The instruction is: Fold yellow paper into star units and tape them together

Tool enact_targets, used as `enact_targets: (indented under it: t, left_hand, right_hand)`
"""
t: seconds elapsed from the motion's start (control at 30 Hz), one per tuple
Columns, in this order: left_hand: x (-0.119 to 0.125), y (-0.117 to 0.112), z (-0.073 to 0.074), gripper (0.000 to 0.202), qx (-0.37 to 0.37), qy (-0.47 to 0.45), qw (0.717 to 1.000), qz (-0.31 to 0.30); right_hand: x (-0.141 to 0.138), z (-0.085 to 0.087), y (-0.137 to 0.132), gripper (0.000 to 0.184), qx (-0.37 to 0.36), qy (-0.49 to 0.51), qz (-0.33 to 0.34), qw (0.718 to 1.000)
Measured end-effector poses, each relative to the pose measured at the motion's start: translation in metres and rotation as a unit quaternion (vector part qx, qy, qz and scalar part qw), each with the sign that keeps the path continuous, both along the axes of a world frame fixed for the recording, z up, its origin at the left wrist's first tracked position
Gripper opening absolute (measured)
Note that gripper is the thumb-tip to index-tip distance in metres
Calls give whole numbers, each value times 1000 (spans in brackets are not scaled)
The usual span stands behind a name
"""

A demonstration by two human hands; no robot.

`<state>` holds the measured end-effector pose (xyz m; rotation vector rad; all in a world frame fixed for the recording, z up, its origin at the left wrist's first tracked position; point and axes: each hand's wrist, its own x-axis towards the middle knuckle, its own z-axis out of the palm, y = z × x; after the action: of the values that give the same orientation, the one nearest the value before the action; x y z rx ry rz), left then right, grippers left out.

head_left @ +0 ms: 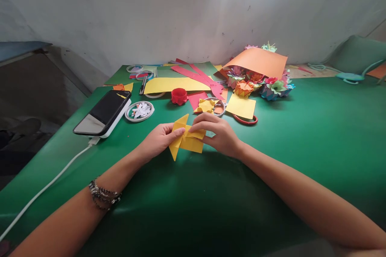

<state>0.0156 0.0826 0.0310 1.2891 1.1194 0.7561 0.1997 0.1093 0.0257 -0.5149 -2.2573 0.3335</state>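
Observation:
A folded piece of yellow paper (193, 144) is held up in front of me, just above the green table. Its left side spreads into two pointed flaps, and its right side is squarish. My left hand (161, 138) pinches it near the middle, thumb on top. On the right side, my right hand (218, 132) has its fingers on an upper flap, with the thumb below. Just behind the hands lies a small folded yellow paper piece (206, 106) by a tape roll. A square yellow sheet (241, 106) rests partly over red-handled scissors (252, 120).
A phone (104, 112) with a white cable (51, 182) lies at left, beside a tape ring (139, 119) holding white paper scraps. Farther back are a red paper cup shape (179, 96), a yellow strip (175, 84), red strips (196, 75), and paper flowers (274, 88) under an orange sheet (259, 61).

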Motion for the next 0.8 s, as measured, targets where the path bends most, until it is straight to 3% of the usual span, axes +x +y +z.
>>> enact_targets:
  t: [0.23,0.57,0.8]
  left_hand:
    - [4,-3,-1,37,29,17,999,-17]
    - [8,-5,-2,36,89,91,991,-37]
    - [10,-5,-2,33,88,92,992,-24]
  right_hand:
    - [-2,-1,0,6,-46,13,-33,998]
    - [-6,1,-3,5,-207,18,-70,976]
    - [-10,2,-7,5,-232,51,-91,967]
